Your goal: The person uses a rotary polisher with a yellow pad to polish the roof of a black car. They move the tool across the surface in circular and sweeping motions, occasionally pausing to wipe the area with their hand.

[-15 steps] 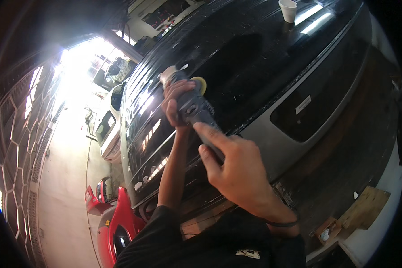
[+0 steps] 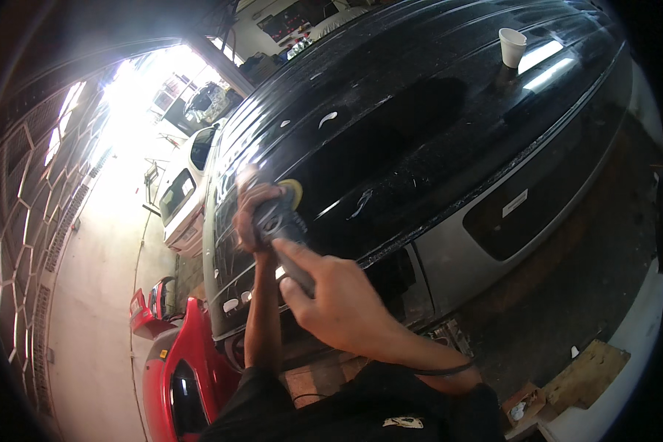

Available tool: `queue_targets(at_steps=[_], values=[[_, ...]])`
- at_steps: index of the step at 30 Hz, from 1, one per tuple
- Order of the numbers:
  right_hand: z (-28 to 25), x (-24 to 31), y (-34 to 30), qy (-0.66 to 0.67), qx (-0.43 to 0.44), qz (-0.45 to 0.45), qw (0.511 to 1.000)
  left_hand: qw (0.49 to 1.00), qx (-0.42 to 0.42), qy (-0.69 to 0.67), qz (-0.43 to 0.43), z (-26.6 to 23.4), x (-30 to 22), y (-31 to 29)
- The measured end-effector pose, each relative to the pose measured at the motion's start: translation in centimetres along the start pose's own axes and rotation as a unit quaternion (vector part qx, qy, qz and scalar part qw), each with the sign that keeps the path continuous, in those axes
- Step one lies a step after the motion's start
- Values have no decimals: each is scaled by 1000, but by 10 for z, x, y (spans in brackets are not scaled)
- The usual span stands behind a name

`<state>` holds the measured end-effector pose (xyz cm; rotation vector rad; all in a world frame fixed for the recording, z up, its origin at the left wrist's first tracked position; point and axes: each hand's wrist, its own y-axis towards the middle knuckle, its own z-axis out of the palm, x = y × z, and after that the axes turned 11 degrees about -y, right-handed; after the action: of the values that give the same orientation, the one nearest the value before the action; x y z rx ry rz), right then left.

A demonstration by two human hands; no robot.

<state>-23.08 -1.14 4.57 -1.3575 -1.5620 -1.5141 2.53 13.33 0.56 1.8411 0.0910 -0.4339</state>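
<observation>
Both my hands grip a dark grey polisher (image 2: 278, 222) with a yellow pad (image 2: 293, 193), tilted over the glossy black roof (image 2: 390, 140) of a vehicle. My left hand (image 2: 252, 210) is wrapped round its front end, a little blurred by motion. Behind it, my right hand (image 2: 339, 295) closes round the rear handle, with the index finger stretched along the body. The pad is by the roof surface near its left end; whether it touches cannot be made out. White blobs of paste (image 2: 328, 118) and whitish streaks lie on the black paint.
A white foam cup (image 2: 512, 48) stands on the roof at the far right. Below the roof edge is a dark side window (image 2: 497, 221). Red body panels (image 2: 191, 368) stand at lower left, a white vehicle (image 2: 180, 199) beyond. A cardboard box (image 2: 523, 404) lies at lower right.
The polisher and both my hands have moved left and nearer to me across the roof. A white paste blob and streaks now show where the tool was. The view has shifted slightly.
</observation>
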Motion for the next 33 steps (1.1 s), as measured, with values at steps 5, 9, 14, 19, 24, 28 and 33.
queue_targets(at_steps=[5,9,14,19,24,28,33], values=[[29,-2,6,41,33,10,999,999,-38,12,-10,-38,-1,-19],[21,10,-2,21,45,36,998,999,-40,5,-2,-37,4,-16],[25,10,-10,-4,15,54,998,999,-38,-9,-1,-26,10,-10],[36,-1,4,72,-11,-7,997,999,-42,14,2,-39,-4,-15],[15,11,4,-14,-7,10,1000,998,-58,-19,-1,-16,9,-26],[19,23,-8,-69,-15,18,997,999,-46,3,3,-26,-3,-17],[16,-13,-6,-30,-35,-1,999,998,-65,-16,7,-11,6,-25]])
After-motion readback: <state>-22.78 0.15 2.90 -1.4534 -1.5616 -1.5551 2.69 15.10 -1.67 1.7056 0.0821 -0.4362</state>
